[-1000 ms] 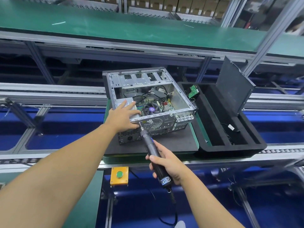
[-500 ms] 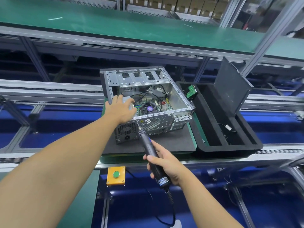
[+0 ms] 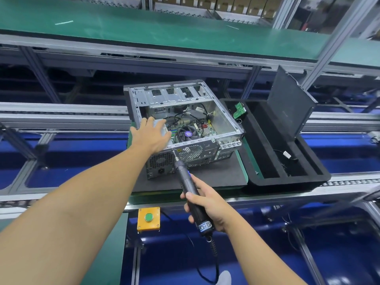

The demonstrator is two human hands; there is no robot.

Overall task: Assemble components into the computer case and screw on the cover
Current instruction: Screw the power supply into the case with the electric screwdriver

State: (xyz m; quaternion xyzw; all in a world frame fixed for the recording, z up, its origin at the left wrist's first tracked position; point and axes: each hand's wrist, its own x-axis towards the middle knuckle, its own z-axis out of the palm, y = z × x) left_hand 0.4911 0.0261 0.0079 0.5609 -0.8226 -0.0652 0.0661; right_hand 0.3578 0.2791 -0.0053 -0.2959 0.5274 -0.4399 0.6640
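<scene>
- Down at the left of the desk, the left hand reaches over the near rim of the case; its fingers lie spread and flat on a grey box in the near-left corner, likely the power supply, pressing it down rather than gripping it.
- Just right of that hand, the case lies on its side on a dark mat in the middle of the desk, open side up, with the board and fan showing inside and no cover on it.
- Below the desk edge sits a yellow button box, untouched.
- Further right, the right hand is wrapped tight round a black screwdriver, whose bit meets the rear panel of the case, near the top edge beside the fan grille.
- At the far right, a black tray stands just beside the mat, with a small green board in it and a dark panel, perhaps the cover, leaning up against its far side.
- My guess at the step: fixing the supply to the rear panel by screw. Whether a screw sits on the bit I cannot tell.
- Next it calls for keeping the bit square, the left hand pressing, then moving to the other screw holes.
</scene>
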